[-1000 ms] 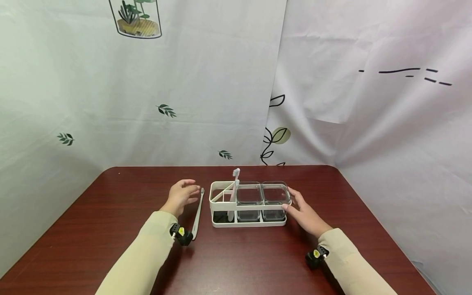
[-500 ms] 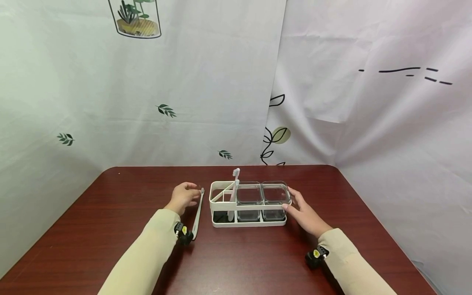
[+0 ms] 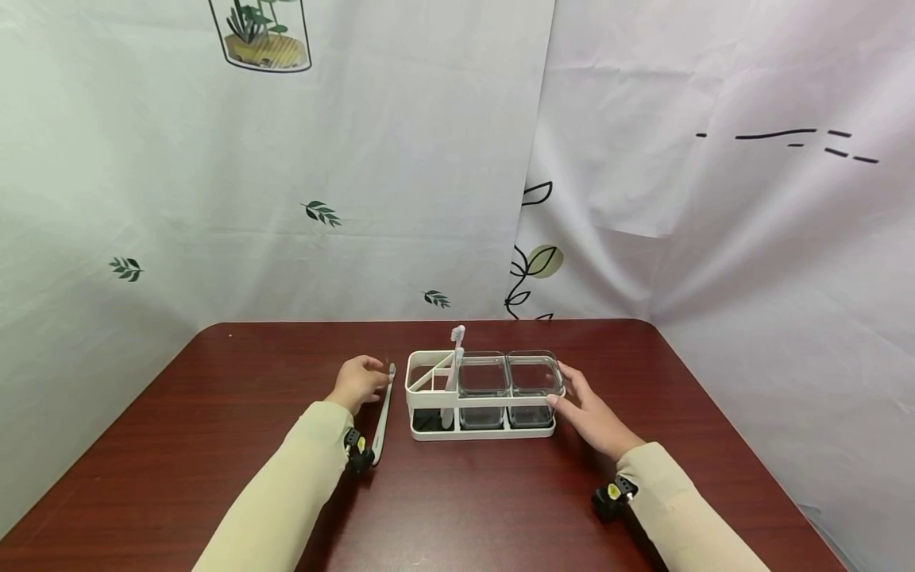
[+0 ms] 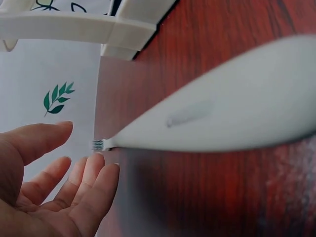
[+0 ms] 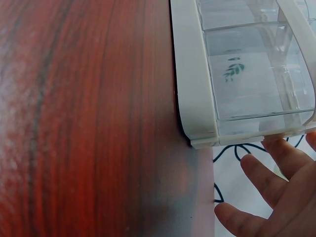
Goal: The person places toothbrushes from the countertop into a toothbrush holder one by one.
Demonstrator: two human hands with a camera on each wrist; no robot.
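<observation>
Your left hand (image 3: 355, 384), grip released, was just beside the bristled head (image 4: 98, 144) of the white toothbrush (image 3: 383, 421), which lay on the table (image 3: 465, 508) left of the rack (image 3: 500, 403); its smooth handle (image 4: 247, 103) bore a grey mark (image 4: 190, 113). Your unclenched right hand (image 3: 592, 417) touched the rack's right end.

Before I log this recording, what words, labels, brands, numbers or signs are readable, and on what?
No readable text.
Toothbrush lying on the table: grey mark on it, too blurred to read.
White holder: no lettering visible.
Backdrop: leaf drawings and black strokes, no lettering.
</observation>
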